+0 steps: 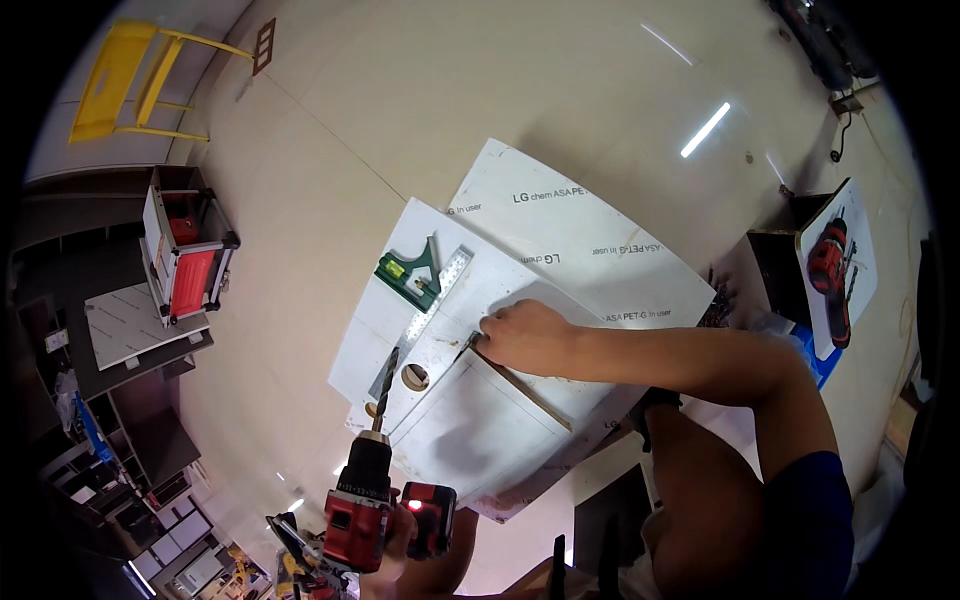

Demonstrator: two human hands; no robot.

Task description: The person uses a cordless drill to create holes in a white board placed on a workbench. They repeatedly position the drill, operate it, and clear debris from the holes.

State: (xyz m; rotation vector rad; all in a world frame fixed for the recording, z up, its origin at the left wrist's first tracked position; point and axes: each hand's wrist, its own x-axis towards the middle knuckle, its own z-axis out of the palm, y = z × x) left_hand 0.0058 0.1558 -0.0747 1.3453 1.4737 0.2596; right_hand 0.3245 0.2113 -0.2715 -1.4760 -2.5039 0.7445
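Note:
My left hand (398, 538) grips a red and black cordless drill (358, 505), pointing up and away, with a long dark twist bit (386, 388) in its chuck. The bit's tip appears over the white board (450, 400), beside a round hole (415, 377); I cannot tell whether it touches. My right hand (525, 337) rests on the board, fingers curled closed round something small and dark, mostly hidden. Below these fingers a thin brown strip or edge (525, 390) runs toward the near right. A green combination square (410, 278) with a metal rule (440, 290) lies left of my right hand.
Another white printed panel (590, 250) lies beneath and beyond the board. On the right, a second red and black drill (828, 265) rests on a small white-topped stand (858, 225). Far left are a yellow stool (115, 80), a red-sided case (195, 275) and dark shelving (155, 430).

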